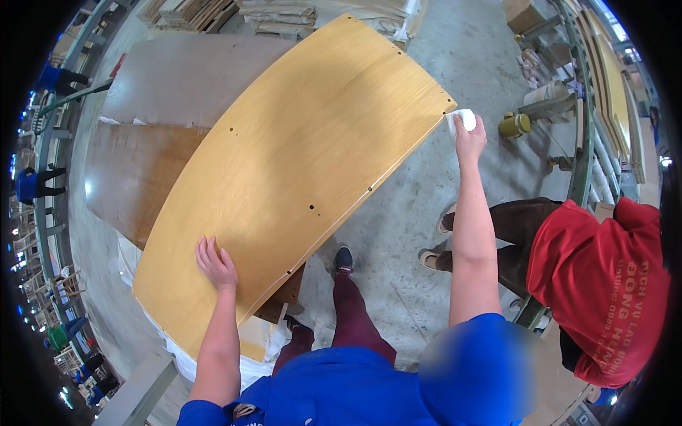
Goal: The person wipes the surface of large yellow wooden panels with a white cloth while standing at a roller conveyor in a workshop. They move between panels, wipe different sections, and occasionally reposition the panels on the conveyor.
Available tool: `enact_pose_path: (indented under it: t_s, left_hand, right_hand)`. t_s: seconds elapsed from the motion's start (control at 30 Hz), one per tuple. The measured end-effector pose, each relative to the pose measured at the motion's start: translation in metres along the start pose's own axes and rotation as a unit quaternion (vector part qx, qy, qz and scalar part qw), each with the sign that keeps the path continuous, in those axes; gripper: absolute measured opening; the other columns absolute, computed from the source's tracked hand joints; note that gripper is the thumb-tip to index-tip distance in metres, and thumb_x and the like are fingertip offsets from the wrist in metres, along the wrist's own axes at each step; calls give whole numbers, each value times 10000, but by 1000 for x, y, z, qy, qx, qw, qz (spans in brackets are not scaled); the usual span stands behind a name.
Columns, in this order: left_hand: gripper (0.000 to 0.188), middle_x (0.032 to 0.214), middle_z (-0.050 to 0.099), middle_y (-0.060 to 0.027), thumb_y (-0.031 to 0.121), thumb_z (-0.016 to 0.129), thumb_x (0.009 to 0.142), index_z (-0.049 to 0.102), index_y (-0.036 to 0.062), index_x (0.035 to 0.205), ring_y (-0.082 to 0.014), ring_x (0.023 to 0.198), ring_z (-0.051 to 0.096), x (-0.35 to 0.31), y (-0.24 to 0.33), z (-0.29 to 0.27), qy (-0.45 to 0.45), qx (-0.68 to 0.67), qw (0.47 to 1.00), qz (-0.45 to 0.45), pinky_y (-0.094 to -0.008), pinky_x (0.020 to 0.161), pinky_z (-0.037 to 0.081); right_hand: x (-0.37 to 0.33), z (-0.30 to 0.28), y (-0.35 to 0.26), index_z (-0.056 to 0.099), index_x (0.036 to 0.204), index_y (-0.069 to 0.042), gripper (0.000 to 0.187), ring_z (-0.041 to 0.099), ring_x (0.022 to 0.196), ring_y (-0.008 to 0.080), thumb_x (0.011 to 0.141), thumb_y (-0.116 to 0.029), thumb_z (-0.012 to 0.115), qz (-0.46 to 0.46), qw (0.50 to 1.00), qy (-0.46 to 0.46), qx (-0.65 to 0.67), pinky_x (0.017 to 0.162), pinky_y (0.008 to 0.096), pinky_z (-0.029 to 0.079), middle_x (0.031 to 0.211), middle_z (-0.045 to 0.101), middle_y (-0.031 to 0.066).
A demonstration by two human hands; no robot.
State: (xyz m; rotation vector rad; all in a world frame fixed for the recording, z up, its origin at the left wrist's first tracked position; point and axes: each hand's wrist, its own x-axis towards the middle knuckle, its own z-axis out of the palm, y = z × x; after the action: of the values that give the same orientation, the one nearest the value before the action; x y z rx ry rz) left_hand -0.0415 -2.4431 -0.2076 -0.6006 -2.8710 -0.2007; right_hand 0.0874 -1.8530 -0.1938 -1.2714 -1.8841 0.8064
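Observation:
A large yellow-brown wooden panel (305, 135) with curved long sides stretches diagonally in front of me, with small dark holes near its edges and on its face. My left hand (216, 264) lies flat on its near-left part, fingers spread. At the panel's far-right corner my right hand (470, 138) is closed around a white cloth (465, 119), which touches the edge there. A thin pale line runs along the panel's right-hand edge.
Brown panels (156, 163) lie under and left of the yellow one. Close on my right stands a co-worker in a red shirt (590, 284). A yellow-green can (514, 126) stands beside a rack of boards (609, 78). Stacked wood (188, 13) lies at the back.

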Motion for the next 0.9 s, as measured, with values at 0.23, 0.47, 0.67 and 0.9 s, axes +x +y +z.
enact_pose_path:
  t_s: [0.23,0.47,0.67,0.9]
  left_hand:
    - [389,1397,400,-120,201,471,892,477,100,1267,-361,1302,321,1,0,1,6,0,1000,8,-484,1064,251]
    - [396,1377,412,-124,199,492,866,482,101,1250,-370,1294,323,-1,-5,2,-2,-1,1000,-2,-496,1065,246]
    - [404,1366,416,-116,213,512,848,487,124,1241,-360,1292,323,-4,-12,2,-11,5,999,-33,-499,1072,236]
    - [408,1376,412,-80,256,526,830,508,158,1226,-331,1301,318,-9,-14,3,-21,9,998,-66,-491,1083,228]
  right_hand:
    - [11,4,9,640,948,-46,285,655,790,200,758,-235,735,-9,1000,16,13,726,321,499,854,685,99]
    - [40,9,16,624,1035,-45,367,647,849,230,756,-258,732,62,997,50,14,733,353,496,913,674,126]
    - [10,37,-31,489,1204,-74,423,591,676,172,912,-379,513,308,659,-233,645,395,234,355,975,618,126]
    - [-109,166,-166,543,1086,-96,349,575,598,148,814,-255,692,273,787,-367,413,400,254,406,836,618,54]
